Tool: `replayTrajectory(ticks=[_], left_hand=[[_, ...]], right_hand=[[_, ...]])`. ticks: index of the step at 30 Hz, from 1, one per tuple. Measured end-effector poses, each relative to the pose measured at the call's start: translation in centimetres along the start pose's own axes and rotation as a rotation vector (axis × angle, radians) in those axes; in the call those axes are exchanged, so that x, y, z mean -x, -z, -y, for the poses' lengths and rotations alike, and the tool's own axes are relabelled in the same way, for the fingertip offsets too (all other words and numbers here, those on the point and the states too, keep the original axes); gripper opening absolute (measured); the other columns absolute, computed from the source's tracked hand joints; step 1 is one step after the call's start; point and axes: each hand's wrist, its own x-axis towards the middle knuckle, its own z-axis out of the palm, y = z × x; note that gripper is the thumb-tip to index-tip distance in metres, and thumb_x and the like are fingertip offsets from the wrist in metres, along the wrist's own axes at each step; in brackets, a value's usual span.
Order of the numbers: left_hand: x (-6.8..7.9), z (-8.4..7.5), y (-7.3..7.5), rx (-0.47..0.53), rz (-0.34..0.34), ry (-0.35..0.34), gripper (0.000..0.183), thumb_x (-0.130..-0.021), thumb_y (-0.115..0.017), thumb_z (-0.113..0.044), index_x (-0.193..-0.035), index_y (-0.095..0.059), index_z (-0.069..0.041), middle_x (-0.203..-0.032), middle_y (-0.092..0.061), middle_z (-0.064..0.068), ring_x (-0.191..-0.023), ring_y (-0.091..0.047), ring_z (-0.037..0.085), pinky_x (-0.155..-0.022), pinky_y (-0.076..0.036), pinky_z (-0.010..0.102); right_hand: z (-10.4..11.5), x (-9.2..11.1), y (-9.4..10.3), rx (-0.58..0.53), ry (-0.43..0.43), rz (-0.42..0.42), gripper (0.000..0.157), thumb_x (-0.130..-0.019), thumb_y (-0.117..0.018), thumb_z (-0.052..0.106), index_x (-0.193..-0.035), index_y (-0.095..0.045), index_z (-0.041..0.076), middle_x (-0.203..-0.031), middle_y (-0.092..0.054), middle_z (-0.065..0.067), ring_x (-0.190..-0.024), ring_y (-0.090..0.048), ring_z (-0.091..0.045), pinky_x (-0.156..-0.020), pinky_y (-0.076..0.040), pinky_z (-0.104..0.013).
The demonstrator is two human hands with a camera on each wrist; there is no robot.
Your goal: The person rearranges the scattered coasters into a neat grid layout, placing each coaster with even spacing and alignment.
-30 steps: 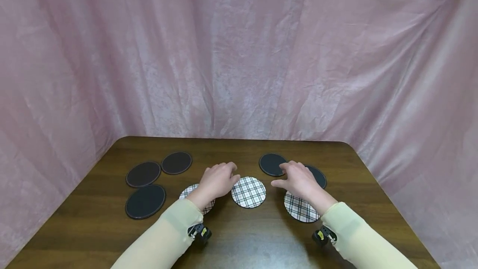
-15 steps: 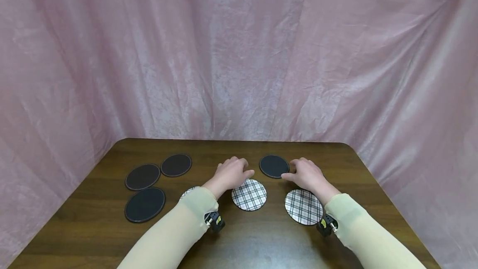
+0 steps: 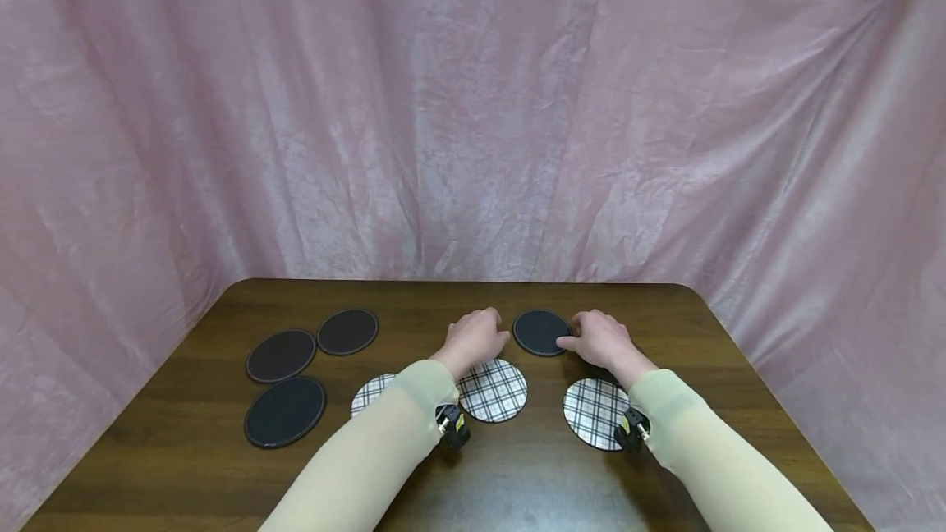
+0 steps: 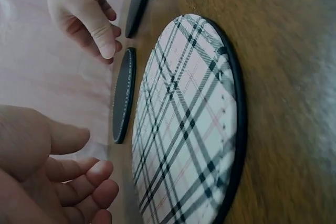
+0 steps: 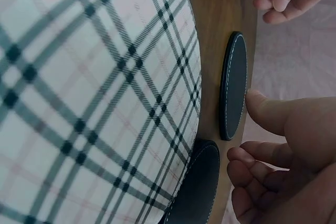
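Head view: hands (image 3: 475, 341) (image 3: 602, 341) flank black disc (image 3: 539, 332); plaid discs (image 3: 493, 392) lie nearer

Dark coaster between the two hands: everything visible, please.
The dark coaster is a thin, round, near-black disc that looks like leather, with pale stitching just inside its rim. It lies flat on the wooden table, toward the far edge, between the left hand and right hand. The right thumb tip is at its rim; whether they touch, I can't tell. Neither hand grips it.
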Motion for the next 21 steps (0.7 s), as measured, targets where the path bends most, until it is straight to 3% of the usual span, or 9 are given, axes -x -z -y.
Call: replayTrajectory(ticks=[2, 6, 11, 13, 18, 19, 21], left_hand=[[-0.9, 0.4, -0.9, -0.014, -0.022, -0.008, 0.033, -0.111, -0.068, -0.030, -0.133, -0.074, -0.005, -0.134, -0.074, 0.012, -0.128, -0.067, 0.038, -0.107, -0.047, 0.066], [-1.0, 0.1, -1.2, -0.004, -0.002, 0.002, 0.030, -0.113, -0.064, -0.030, -0.128, -0.076, -0.007, -0.132, -0.075, 0.010, -0.126, -0.068, 0.037, -0.108, -0.047, 0.065], [-0.7, -1.0, -1.1, -0.015, 0.053, 0.038, 0.027, -0.113, -0.066, -0.033, -0.103, -0.073, -0.009, -0.107, -0.074, 0.008, -0.105, -0.070, 0.031, -0.106, -0.048, 0.062], [-2.0, -0.4, -2.2, -0.041, 0.054, 0.032, 0.032, -0.111, -0.069, -0.039, -0.095, -0.072, -0.012, -0.099, -0.072, 0.005, -0.097, -0.068, 0.028, -0.101, -0.050, 0.060], [-2.5, -0.8, -2.5, -0.075, 0.056, 0.043, 0.035, -0.107, -0.073, -0.046, -0.092, -0.076, -0.014, -0.105, -0.076, 0.005, -0.104, -0.071, 0.029, -0.100, -0.051, 0.059], [-1.7, -1.7, -1.8, -0.079, 0.061, 0.059, 0.033, -0.107, -0.074, -0.042, -0.091, -0.076, -0.012, -0.105, -0.077, 0.007, -0.106, -0.071, 0.031, -0.101, -0.051, 0.060], [-1.3, -2.0, -1.9, -0.073, 0.054, 0.067, 0.034, -0.105, -0.076, -0.044, -0.097, -0.079, -0.011, -0.110, -0.077, 0.009, -0.109, -0.071, 0.033, -0.103, -0.050, 0.061]], right_hand=[[0.1, -0.3, -0.1, 0.001, -0.012, 0.001, 0.054, -0.105, -0.078, 0.033, -0.141, -0.069, -0.006, -0.132, -0.071, -0.022, -0.125, -0.063, -0.047, -0.104, -0.046, -0.066], [0.2, -0.6, -0.1, -0.006, -0.047, 0.013, 0.053, -0.106, -0.077, 0.033, -0.142, -0.069, -0.005, -0.139, -0.070, -0.024, -0.131, -0.061, -0.050, -0.106, -0.043, -0.068], [0.2, -0.4, -0.1, 0.003, -0.068, 0.028, 0.052, -0.105, -0.078, 0.034, -0.139, -0.072, -0.005, -0.138, -0.071, -0.024, -0.129, -0.063, -0.050, -0.105, -0.045, -0.067], [0.2, -0.4, -0.1, 0.006, -0.073, 0.030, 0.053, -0.106, -0.077, 0.034, -0.139, -0.071, -0.006, -0.138, -0.070, -0.025, -0.129, -0.063, -0.050, -0.105, -0.045, -0.067], [0.1, -0.6, -0.1, 0.005, -0.079, 0.031, 0.054, -0.106, -0.077, 0.034, -0.140, -0.070, -0.008, -0.140, -0.069, -0.027, -0.130, -0.062, -0.050, -0.106, -0.044, -0.068], [0.0, -0.5, -0.1, 0.007, -0.078, 0.029, 0.054, -0.105, -0.077, 0.034, -0.140, -0.070, -0.008, -0.140, -0.069, -0.027, -0.130, -0.063, -0.050, -0.105, -0.045, -0.067], [0.1, -0.4, -0.1, 0.009, -0.075, 0.028, 0.054, -0.105, -0.078, 0.034, -0.138, -0.071, -0.008, -0.138, -0.070, -0.026, -0.128, -0.064, -0.049, -0.104, -0.046, -0.067]])
